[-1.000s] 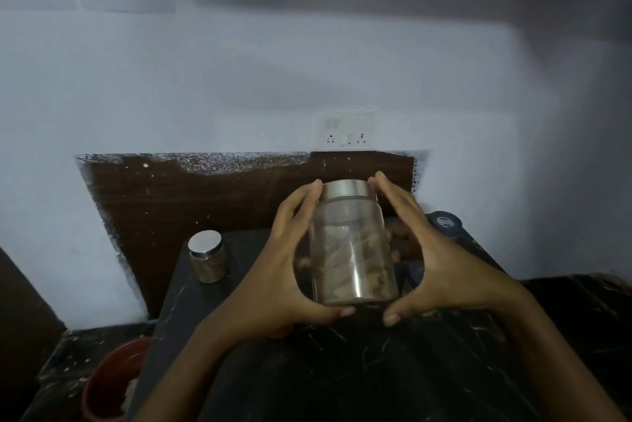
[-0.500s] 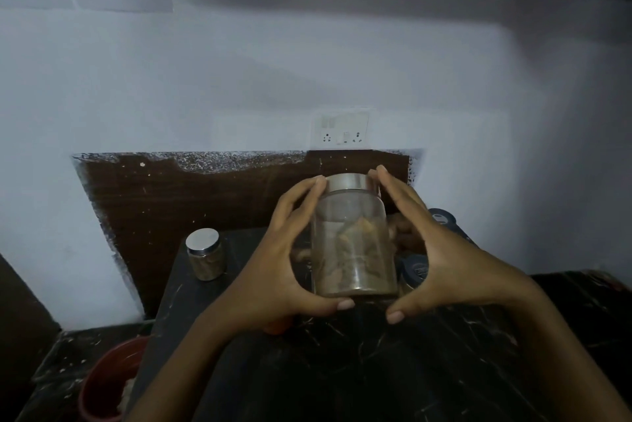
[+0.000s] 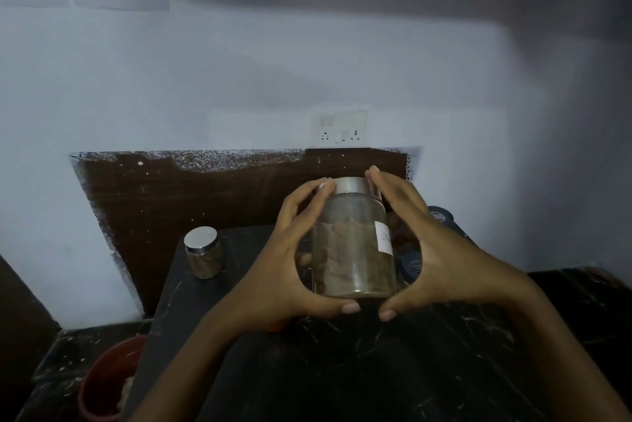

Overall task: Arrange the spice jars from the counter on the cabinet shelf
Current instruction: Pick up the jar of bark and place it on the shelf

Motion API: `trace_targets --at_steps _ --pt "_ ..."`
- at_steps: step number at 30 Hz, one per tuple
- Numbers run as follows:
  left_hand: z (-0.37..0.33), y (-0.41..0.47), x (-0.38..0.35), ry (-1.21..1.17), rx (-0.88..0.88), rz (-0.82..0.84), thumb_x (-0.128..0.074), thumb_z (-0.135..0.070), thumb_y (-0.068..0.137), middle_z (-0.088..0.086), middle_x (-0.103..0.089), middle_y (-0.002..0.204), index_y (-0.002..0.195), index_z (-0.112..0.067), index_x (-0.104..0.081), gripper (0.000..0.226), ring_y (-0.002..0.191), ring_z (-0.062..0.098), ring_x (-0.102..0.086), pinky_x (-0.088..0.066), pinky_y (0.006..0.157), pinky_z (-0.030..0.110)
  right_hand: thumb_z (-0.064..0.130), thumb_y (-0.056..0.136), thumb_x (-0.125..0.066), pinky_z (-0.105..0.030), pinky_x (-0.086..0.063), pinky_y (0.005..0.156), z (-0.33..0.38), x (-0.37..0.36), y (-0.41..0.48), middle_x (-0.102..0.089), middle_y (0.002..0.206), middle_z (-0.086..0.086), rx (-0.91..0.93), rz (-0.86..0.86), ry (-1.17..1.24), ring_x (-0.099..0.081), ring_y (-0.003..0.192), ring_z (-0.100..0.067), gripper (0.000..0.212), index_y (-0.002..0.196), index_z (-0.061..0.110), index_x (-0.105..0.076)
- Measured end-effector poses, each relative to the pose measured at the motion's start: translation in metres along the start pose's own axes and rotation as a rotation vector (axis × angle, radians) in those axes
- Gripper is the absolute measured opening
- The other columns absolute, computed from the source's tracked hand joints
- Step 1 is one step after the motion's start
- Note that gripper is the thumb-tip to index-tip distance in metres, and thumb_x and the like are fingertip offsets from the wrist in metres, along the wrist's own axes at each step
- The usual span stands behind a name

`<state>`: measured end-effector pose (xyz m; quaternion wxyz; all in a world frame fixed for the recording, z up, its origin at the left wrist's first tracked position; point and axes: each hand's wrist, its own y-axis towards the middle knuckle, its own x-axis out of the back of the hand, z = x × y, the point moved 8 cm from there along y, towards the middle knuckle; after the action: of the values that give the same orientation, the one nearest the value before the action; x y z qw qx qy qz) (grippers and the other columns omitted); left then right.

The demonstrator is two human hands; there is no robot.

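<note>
Held: clear glass silver-lidded jar (image 3: 352,250), clasped between my left hand (image 3: 284,271) and right hand (image 3: 444,257), not yet shelved. Small steel-lidded jar (image 3: 204,252) stood at the back-left corner of the black stone counter (image 3: 342,370).

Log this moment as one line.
left hand: grips large jar | right hand: grips large jar | large jar: upright, lidded, above counter | small jar: on counter

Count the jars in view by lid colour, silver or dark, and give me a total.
Silver-lidded jars: 2: large jar gripped by left hand and right hand; small jar on the counter.
Dark-lidded jars: 2: far dark-lidded jar, near dark-lidded jar, partly hidden.
Total: 4.
</note>
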<state>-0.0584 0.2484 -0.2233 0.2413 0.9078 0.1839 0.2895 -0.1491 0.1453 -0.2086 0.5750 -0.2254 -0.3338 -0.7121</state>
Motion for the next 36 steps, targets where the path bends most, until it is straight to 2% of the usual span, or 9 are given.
trace_targets --at_steps 4,9,14,17,20,23,27,31,36 --pt "0.006 -0.002 -0.003 -0.057 0.025 0.024 -0.083 -0.033 0.062 -0.014 -0.004 0.154 0.15 -0.032 -0.01 0.115 0.14 -0.005 -0.013 -0.037 0.095 0.004 0.037 0.049 -0.089 0.008 -0.031 0.081 -0.007 0.0 -0.001 -0.003 0.123 0.061 -0.044 0.021 0.063 -0.019 0.112 0.036 0.127 0.13 0.069 0.003" --pt "0.01 0.003 -0.007 0.145 0.054 0.1 -0.082 -0.053 0.057 -0.023 0.009 0.153 0.147 -0.044 -0.005 0.119 0.144 0.002 -0.002 -0.036 0.107 0.023 0.046 0.048 -0.086 0.01 -0.027 0.082 -0.007 0.0 0.005 -0.004 0.129 0.05 -0.026 -0.001 -0.08 -0.015 0.116 0.032 0.127 0.136 0.059 0.004" --pt "0.009 0.01 -0.004 -0.053 0.076 0.054 -0.086 -0.031 0.058 -0.014 -0.013 0.15 0.148 -0.033 -0.018 0.113 0.138 0.001 -0.024 -0.054 0.087 0.026 0.049 0.047 -0.086 0.006 -0.032 0.083 -0.015 0.012 0.001 0.001 0.135 0.051 -0.047 0.026 -0.011 -0.021 0.114 0.033 0.131 0.138 0.059 0.008" --pt "0.011 0.013 -0.006 -0.161 0.076 0.034 -0.086 -0.021 0.059 -0.013 -0.015 0.15 0.147 -0.031 -0.02 0.111 0.136 0.001 -0.029 -0.053 0.087 0.026 0.04 0.05 -0.089 0.005 -0.034 0.084 -0.027 0.015 0.0 -0.004 0.133 0.053 -0.095 0.058 0.049 -0.029 0.111 0.032 0.13 0.134 0.064 0.008" --pt "0.015 0.02 -0.009 -0.187 0.098 0.059 -0.084 -0.019 0.06 -0.02 -0.012 0.152 0.147 -0.033 -0.017 0.111 0.138 0.0 -0.026 -0.051 0.09 0.025 0.041 0.047 -0.089 -0.008 -0.044 0.087 -0.032 0.023 0.004 -0.017 0.136 0.043 -0.096 0.023 0.051 -0.039 0.117 0.016 0.127 0.133 0.066 0.001" --pt "0.018 0.034 -0.009 -0.098 0.099 0.098 -0.087 -0.017 0.062 -0.024 -0.006 0.153 0.149 -0.034 -0.01 0.117 0.141 -0.001 -0.018 -0.048 0.094 0.022 0.049 0.044 -0.086 -0.02 -0.043 0.096 -0.032 0.037 0.01 -0.017 0.136 0.042 -0.06 -0.021 0.016 -0.034 0.126 0.009 0.125 0.134 0.065 -0.002" --pt "0.015 0.057 -0.004 0.058 0.082 0.113 -0.087 -0.03 0.061 -0.028 -0.002 0.153 0.147 -0.042 -0.005 0.12 0.142 -0.001 -0.014 -0.045 0.101 0.025 0.053 0.043 -0.084 -0.013 -0.043 0.092 -0.036 0.058 0.02 -0.013 0.135 0.047 -0.007 -0.059 -0.035 -0.029 0.124 0.016 0.123 0.134 0.065 -0.001" --pt "0.009 0.09 0.005 0.17 0.077 0.115 -0.083 -0.046 0.059 -0.033 -0.001 0.152 0.145 -0.05 -0.004 0.117 0.141 -0.006 -0.011 -0.034 0.11 0.03 0.057 0.042 -0.084 -0.018 -0.043 0.097 -0.039 0.089 0.035 -0.015 0.135 0.044 0.049 -0.088 -0.048 -0.032 0.128 0.007 0.122 0.133 0.066 -0.003" --pt "-0.011 0.15 0.026 0.369 -0.01 0.068 -0.08 -0.055 0.059 -0.032 -0.001 0.152 0.142 -0.054 -0.002 0.114 0.141 -0.007 -0.011 -0.025 0.11 0.021 0.057 0.041 -0.083 -0.005 -0.045 0.084 -0.03 0.148 0.065 -0.014 0.132 0.048 0.152 -0.14 -0.122 -0.04 0.115 0.014 0.121 0.131 0.068 -0.002"
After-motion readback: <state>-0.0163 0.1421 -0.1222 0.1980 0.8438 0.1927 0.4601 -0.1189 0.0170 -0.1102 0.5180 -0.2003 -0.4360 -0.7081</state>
